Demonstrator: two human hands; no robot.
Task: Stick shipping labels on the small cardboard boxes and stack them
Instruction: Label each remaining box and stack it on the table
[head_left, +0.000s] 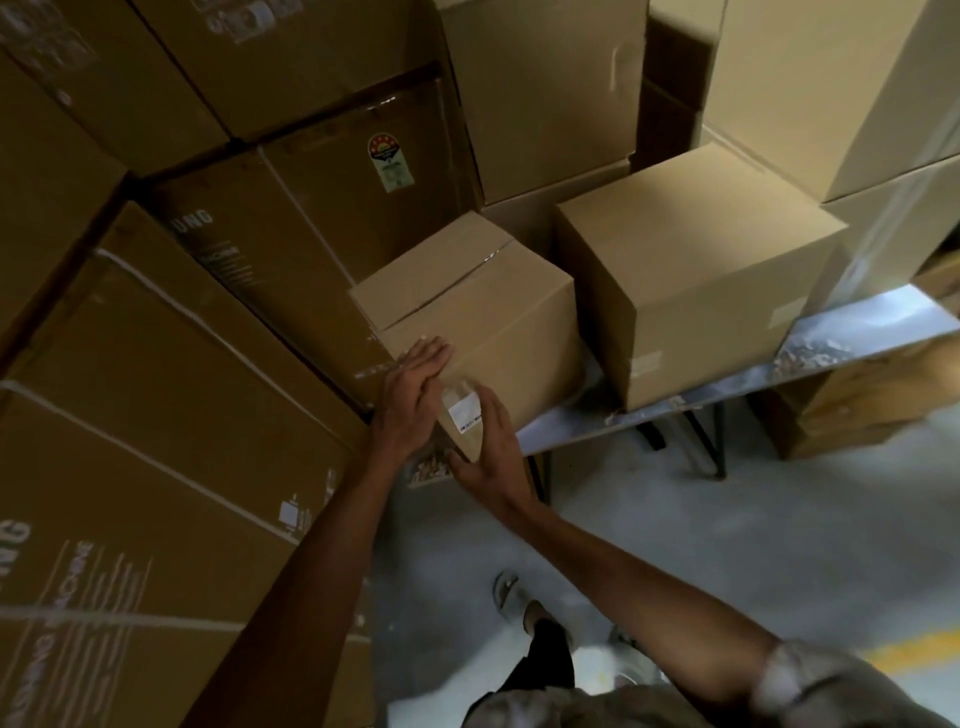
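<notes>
Stacks of big printed brown cartons (156, 364) wall in the left side, hard against the metal-topped desk (857, 332). On the desk's near left end sits the plain small cardboard box (483, 312), straight ahead of both hands. Left hand (410, 395) lies flat on its near face; right hand (491, 447), fingers straight, presses beside the white shipping label (464, 413) (low near the corner), between them.

Matt cardboard box (483, 306); glossy label (464, 410)
</notes>
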